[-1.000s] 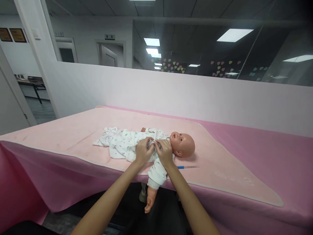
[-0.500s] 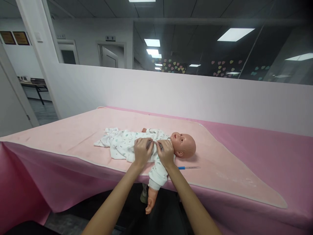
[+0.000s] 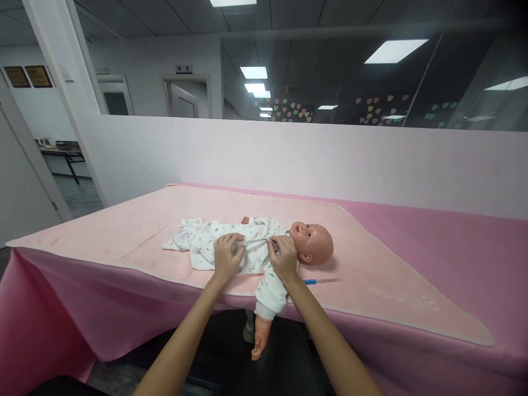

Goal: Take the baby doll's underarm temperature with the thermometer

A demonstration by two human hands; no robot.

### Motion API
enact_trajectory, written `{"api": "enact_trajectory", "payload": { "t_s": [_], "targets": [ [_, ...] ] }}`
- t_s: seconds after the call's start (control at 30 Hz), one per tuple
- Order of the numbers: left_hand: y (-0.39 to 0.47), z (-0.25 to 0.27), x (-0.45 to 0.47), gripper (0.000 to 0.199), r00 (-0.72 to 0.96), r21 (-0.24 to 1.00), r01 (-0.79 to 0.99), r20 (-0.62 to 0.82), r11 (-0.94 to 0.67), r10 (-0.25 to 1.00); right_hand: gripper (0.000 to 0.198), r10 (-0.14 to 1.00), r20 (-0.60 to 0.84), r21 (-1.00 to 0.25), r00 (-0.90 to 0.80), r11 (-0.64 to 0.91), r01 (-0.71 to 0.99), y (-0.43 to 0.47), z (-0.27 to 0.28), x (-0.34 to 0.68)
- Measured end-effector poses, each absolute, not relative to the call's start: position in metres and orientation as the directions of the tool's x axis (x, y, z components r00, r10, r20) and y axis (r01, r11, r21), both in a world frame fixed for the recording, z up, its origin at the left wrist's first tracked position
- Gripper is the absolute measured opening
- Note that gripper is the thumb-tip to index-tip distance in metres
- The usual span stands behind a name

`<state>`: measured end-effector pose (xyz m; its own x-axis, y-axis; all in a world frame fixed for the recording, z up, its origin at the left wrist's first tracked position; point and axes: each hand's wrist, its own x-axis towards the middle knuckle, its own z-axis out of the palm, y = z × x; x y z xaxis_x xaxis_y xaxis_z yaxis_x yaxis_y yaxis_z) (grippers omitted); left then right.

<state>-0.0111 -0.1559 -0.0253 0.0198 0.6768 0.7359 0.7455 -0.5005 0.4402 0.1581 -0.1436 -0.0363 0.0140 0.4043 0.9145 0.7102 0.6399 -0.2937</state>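
A baby doll (image 3: 315, 243) lies on its back, head to the right, in a white printed baby gown (image 3: 206, 250). Over its chest a thin white tie string (image 3: 254, 240) stretches between my two hands. My left hand (image 3: 227, 256) pinches one end above the doll's belly. Close to the doll's neck, my right hand (image 3: 284, 256) is closed on the other end; its fingertips partly hide the string. The doll's near arm (image 3: 261, 333) hangs over the table's front edge, its sleeve below my right wrist.
A thin clear stick with a blue end (image 3: 317, 281) lies just right of my right wrist. The peach mat (image 3: 396, 291) covers much of the pink-draped table (image 3: 454, 242). Behind stands a low white wall (image 3: 313, 159) with glass above.
My hands have moved apart, the left one going left, and the white string now shows taut between them. The view has shifted slightly; the doll stays on its back.
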Motion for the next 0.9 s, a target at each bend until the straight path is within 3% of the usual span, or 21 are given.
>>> {"api": "enact_trajectory", "payload": {
  "t_s": [0.27,0.5,0.77,0.9],
  "targets": [
    [-0.1602,-0.0211,-0.0092,0.009,0.025,0.474,0.643,0.772,-0.601,0.636,0.014,0.405,0.914,-0.304,0.032,0.630,0.715,-0.1433,-0.0373,0.1585],
    [-0.1593,-0.0242,-0.0097,0.008,-0.020,0.561,0.591,0.729,-0.579,0.685,0.014,0.425,0.905,-0.320,0.035,0.623,0.713,-0.1426,-0.0371,0.1580],
    [-0.1605,-0.0228,-0.0085,0.012,0.085,0.435,0.688,0.747,-0.580,0.660,0.014,0.437,0.898,-0.330,0.039,0.615,0.717,-0.1428,-0.0377,0.1579],
    [-0.1615,-0.0220,-0.0083,0.011,0.074,0.440,0.683,0.752,-0.583,0.655,0.015,0.442,0.896,-0.334,0.039,0.615,0.714,-0.1429,-0.0374,0.1576]
  ]
}}
